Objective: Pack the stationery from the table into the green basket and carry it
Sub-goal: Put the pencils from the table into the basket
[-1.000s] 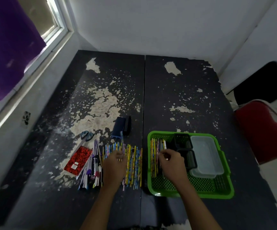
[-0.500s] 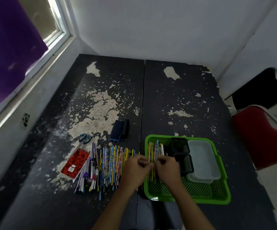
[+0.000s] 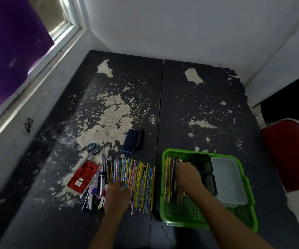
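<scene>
The green basket (image 3: 199, 225) sits on the right half of the dark table. Inside it, several patterned pencils (image 3: 168, 177) lie along the left wall. My right hand (image 3: 188, 177) reaches into the basket, its fingers curled down on those pencils. A row of several more patterned pencils (image 3: 139, 177) lies on the table left of the basket. My left hand (image 3: 117, 196) rests on the near left end of that row, fingertips curled onto a few pencils. Further left lie a bunch of pens (image 3: 95, 193), a red notebook (image 3: 84, 177) and scissors (image 3: 94, 148).
A clear plastic box (image 3: 227, 178) and two black pots (image 3: 201, 160) fill the basket's right side. A blue case (image 3: 130, 141) and a black stapler-like thing (image 3: 140, 140) lie behind the pencil row. A red chair (image 3: 292, 155) stands right of the table, a window and wall to the left.
Half a second ago both hands met over the basket's left edge. Since then my right hand moved into the basket with pencils and my left hand went back to the row on the table.
</scene>
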Tool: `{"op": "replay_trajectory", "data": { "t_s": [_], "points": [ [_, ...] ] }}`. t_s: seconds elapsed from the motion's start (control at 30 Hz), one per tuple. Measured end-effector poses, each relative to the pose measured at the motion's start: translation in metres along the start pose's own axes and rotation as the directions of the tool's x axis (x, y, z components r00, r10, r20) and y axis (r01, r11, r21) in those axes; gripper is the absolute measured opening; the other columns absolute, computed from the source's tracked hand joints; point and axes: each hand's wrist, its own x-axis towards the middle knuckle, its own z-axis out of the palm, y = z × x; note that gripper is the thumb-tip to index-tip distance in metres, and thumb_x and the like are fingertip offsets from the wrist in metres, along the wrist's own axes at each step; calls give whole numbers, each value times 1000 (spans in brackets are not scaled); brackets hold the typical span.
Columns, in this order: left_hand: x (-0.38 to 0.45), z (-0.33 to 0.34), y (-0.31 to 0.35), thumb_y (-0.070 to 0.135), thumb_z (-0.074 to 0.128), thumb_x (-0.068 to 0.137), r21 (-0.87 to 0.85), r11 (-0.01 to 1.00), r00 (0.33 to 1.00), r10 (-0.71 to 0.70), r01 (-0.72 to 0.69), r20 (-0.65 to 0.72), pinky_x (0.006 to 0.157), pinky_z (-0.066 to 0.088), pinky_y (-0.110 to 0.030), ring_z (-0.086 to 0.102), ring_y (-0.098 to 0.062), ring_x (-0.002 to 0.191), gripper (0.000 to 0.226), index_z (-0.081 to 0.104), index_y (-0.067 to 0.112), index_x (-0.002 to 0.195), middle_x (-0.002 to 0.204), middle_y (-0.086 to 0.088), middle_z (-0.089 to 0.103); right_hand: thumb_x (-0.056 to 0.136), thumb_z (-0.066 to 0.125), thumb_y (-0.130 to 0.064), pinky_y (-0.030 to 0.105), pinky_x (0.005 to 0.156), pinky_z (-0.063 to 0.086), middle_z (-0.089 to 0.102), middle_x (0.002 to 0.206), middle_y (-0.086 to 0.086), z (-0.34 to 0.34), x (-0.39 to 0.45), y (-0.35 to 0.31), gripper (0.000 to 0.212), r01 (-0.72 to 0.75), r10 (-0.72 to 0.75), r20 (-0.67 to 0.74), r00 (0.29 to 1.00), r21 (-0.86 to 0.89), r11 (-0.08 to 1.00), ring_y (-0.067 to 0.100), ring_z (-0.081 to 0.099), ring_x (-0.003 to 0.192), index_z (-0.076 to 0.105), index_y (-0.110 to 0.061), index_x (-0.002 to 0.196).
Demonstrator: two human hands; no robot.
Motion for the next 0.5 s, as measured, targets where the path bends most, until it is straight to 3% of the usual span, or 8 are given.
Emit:
{"op": "replay_trajectory", "data": {
  "t_s": [0.17, 0.33, 0.4, 0.5],
  "points": [
    [1, 0, 8, 20, 67, 92, 123, 992, 999, 32, -26, -41, 65, 49, -25, 57, -10, 80, 22, 61, 16, 113, 110, -2, 59, 97, 48, -3, 43, 76, 55, 65, 105, 17, 10, -8, -7, 16, 8, -8, -20, 1000, 10, 1000, 35, 67, 95, 60, -5, 107],
    [3, 2, 11, 20, 65, 94, 139, 990, 997, 18, -8, -71, 68, 48, -28, 52, -10, 86, 27, 57, 15, 119, 109, -2, 61, 93, 59, -29, 38, 64, 56, 65, 86, 8, 29, -23, -15, 16, -11, 30, -79, 996, 231, 973, 30, 67, 78, 56, -15, 85],
    [5, 2, 11, 21, 65, 94, 134, 991, 998, -1, 9, -63, 67, 46, -27, 52, -9, 83, 19, 59, 16, 112, 105, 0, 62, 91, 61, -30, 37, 59, 56, 63, 74, 4, 35, -30, -17, 22, 7, 26, -105, 994, 303, 953, 25, 64, 66, 54, -17, 75],
    [9, 3, 10, 22, 63, 95, 108, 994, 998, -24, 31, -60, 65, 56, -33, 57, -9, 73, 7, 57, 20, 97, 87, 6, 61, 92, 60, -26, 31, 52, 49, 61, 69, 1, 38, -37, -22, 21, 19, 28, -130, 991, 346, 938, 20, 61, 59, 56, -16, 74]
  ]
}}
